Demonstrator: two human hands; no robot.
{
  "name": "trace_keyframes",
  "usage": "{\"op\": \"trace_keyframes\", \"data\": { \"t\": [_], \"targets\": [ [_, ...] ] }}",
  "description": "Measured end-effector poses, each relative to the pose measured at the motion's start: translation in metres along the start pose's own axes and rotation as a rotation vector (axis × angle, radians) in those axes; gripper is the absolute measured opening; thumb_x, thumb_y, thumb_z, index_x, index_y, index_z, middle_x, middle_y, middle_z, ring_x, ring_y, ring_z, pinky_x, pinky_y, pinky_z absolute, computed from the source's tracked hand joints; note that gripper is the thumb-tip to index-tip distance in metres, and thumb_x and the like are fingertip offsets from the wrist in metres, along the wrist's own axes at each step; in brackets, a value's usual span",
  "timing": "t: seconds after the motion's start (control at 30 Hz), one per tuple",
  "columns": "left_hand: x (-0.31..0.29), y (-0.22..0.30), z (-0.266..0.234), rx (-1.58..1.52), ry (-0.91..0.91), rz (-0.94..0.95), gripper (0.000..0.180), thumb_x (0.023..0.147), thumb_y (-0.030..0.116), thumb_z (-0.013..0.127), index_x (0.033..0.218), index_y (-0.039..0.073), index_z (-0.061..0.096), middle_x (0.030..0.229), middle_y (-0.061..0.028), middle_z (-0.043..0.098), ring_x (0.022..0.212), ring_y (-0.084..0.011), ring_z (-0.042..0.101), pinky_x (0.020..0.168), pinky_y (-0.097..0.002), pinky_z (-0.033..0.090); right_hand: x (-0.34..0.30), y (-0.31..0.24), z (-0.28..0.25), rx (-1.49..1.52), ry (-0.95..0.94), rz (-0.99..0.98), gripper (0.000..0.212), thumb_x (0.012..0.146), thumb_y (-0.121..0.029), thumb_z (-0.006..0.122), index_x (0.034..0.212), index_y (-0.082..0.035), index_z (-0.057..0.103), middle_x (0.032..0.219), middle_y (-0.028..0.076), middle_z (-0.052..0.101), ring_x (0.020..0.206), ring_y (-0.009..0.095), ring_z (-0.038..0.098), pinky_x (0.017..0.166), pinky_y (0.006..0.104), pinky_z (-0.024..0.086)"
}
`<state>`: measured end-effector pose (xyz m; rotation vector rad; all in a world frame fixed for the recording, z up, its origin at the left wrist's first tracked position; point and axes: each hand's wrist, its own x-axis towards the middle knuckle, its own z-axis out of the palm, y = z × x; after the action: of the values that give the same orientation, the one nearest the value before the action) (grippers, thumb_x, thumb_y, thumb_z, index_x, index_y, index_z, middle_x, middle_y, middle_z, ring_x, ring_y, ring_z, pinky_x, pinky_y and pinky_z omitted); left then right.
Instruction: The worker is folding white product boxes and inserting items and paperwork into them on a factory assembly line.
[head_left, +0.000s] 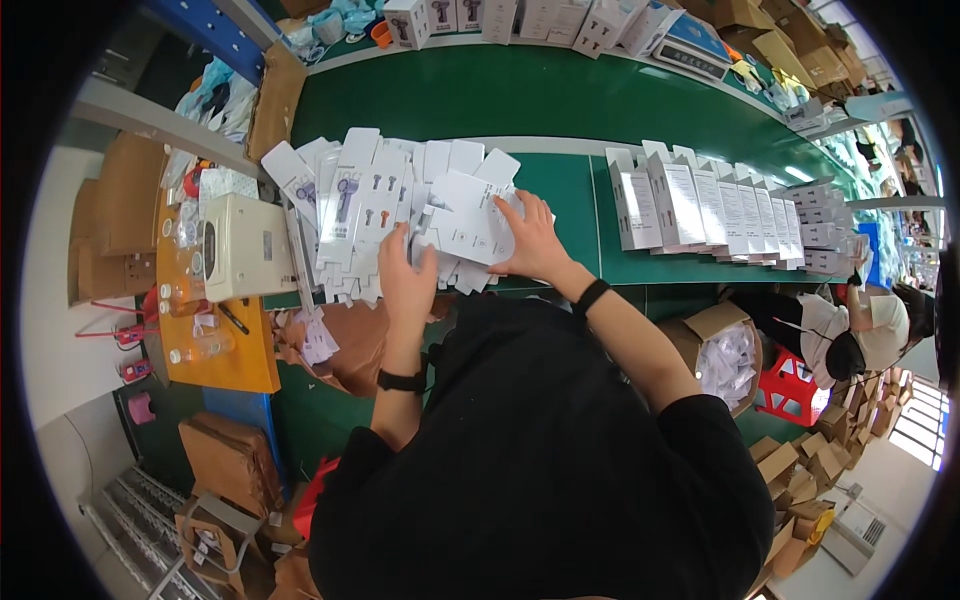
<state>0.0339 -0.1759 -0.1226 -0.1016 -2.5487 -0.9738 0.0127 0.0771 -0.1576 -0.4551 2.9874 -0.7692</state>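
Observation:
Flat, unfolded white cartons [345, 215] with printed pictures lie in a spread pile on the green table in front of me. On top of the pile is one white carton [462, 205], tilted, with small print on it. My right hand [532, 240] grips this carton at its right edge, fingers on the far side and thumb on the near side. My left hand [407, 280] is by the carton's left end, thumb and fingers apart, over the pile. Whether its fingertips touch the carton is hard to make out.
Folded-up white boxes [685, 205] stand in a row to the right on the table [420, 95]. A beige machine [245, 248] and bottles [200, 348] are at the left. An open cardboard box [715, 325] of white pieces sits right of me. Another person [870, 320] is farther right.

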Motion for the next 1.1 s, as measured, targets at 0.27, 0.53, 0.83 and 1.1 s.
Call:
{"op": "trace_keyframes", "data": {
  "t": [0.27,0.53,0.83,1.1],
  "targets": [
    [0.032,0.018,-0.026,-0.877,-0.641,-0.403,0.044,0.1,0.0,0.064,0.142,-0.008,0.054,0.123,-0.0124,0.071,0.107,-0.0149,0.068,0.094,-0.0303,0.055,-0.013,-0.02,-0.069,0.103,0.187,-0.113,0.12,0.05,-0.039,0.099,0.154,-0.014,0.045,0.152,0.031,0.037,0.142,0.051,0.038,0.12,0.0607,0.033],
    [0.068,0.036,-0.032,-0.764,-0.884,-0.556,0.038,0.096,0.012,0.074,0.123,-0.012,0.066,0.093,-0.0121,0.075,0.079,-0.0145,0.071,0.072,-0.0251,0.057,-0.031,-0.01,-0.097,0.118,0.221,-0.202,0.108,0.054,-0.034,0.096,0.15,-0.016,0.05,0.155,0.03,0.034,0.144,0.052,0.035,0.12,0.0591,0.034],
    [0.096,0.037,-0.028,-0.467,-1.078,-0.65,0.068,0.093,0.035,0.08,0.137,-0.01,0.056,0.104,-0.0149,0.074,0.084,-0.0173,0.071,0.067,-0.028,0.056,-0.053,-0.01,-0.09,0.275,0.297,0.0,0.093,0.059,-0.037,0.096,0.138,-0.009,0.055,0.121,0.021,0.068,0.113,0.038,0.067,0.106,0.0465,0.051],
    [0.072,0.092,-0.024,-1.584,-0.585,0.083,0.098,0.078,0.033,0.095,0.155,0.013,0.037,0.158,-0.017,0.044,0.139,-0.0247,0.051,0.108,-0.042,0.048,-0.046,-0.046,-0.152,0.687,0.115,-0.016,0.088,0.069,-0.039,0.093,0.137,-0.001,0.053,0.118,0.019,0.071,0.112,0.032,0.07,0.1,0.0409,0.053]
  ]
}}
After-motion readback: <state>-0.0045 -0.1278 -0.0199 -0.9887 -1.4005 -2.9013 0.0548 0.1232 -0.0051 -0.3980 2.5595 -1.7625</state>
